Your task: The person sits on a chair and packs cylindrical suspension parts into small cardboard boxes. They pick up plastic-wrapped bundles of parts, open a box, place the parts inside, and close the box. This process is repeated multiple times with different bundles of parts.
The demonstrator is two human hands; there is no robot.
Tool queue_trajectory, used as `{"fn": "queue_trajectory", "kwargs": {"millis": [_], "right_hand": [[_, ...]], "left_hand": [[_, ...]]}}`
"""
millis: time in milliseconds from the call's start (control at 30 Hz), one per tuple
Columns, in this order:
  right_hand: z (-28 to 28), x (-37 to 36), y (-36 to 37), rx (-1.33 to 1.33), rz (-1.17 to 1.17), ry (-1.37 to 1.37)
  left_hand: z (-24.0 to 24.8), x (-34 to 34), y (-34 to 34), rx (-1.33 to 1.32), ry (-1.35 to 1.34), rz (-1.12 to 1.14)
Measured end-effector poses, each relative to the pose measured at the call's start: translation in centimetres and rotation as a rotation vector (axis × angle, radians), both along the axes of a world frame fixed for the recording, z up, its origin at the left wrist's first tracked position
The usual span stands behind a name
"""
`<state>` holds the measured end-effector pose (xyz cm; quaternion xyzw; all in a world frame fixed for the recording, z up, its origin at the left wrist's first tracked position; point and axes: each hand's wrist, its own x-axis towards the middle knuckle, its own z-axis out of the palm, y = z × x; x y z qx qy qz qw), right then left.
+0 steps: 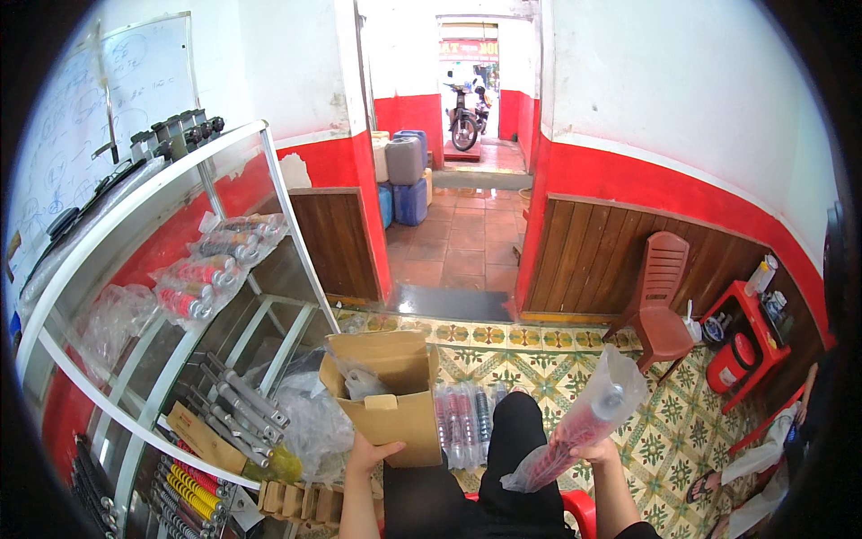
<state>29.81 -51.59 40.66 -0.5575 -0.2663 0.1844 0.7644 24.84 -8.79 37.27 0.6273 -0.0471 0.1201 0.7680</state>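
My left hand [371,454] grips the near lower corner of an open cardboard box [409,436], which tilts over my left leg. Its flaps stand up, and a plastic-wrapped piece [362,384] shows inside. In my right hand [582,449] is a red shock absorber [588,420] in a clear plastic bag, held slanted above my right thigh. The bag's loose ends stick out past both ends of the part. Several more bagged shock absorbers [462,418], red and dark, lie side by side on the floor between the box and my right knee.
At left, a white-framed glass shelf [296,242] holds bagged red shock absorbers [202,274], grey tubes [247,404] and yellow springs [189,492]. Crumpled plastic [310,422] lies beside the box. A brown chair [660,287], red table [759,328] and another person's foot [703,486] are at right.
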Motion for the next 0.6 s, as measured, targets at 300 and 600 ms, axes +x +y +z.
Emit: {"fn": "queue_trajectory", "kwargs": {"millis": [300, 600], "right_hand": [[3.8, 0.7, 1.2, 0.015, -0.191, 0.098], [9.5, 0.6, 2.0, -0.020, -0.345, -0.135]], "left_hand": [[1.0, -0.5, 0.1, -0.041, 0.029, -0.017], [0.9, -0.5, 0.6, -0.012, 0.015, 0.012]]}}
